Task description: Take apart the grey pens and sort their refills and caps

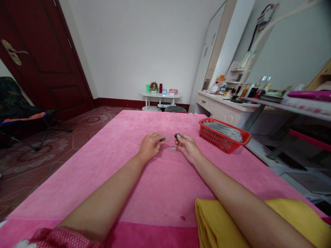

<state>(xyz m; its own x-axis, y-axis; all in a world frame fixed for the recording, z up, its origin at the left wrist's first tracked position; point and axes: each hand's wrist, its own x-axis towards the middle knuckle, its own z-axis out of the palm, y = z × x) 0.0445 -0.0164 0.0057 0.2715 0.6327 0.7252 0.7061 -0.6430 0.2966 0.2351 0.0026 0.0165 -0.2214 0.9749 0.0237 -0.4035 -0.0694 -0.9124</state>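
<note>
Both my hands are over the middle of a pink plush cloth [103,165], a short gap between them. My left hand [150,146] is closed in a pinch on a small, thin clear piece [168,138] with a dark end at the fingertips. Between the thumb and fingers of my right hand [188,147] is a small black rounded piece [177,135]. Just below the gap, a small clear strip [172,148] shows against the cloth; whether it lies flat there I cannot tell. The exact kind of these pieces is too small to make out.
A red plastic basket [219,140] of thin grey packets [224,129] stands right of my hands. Folded yellow cloth [217,220] lies beneath my right forearm. Beyond are a white side table [160,94], a cluttered dresser [224,105], a folding chair [20,113] and a door [38,62].
</note>
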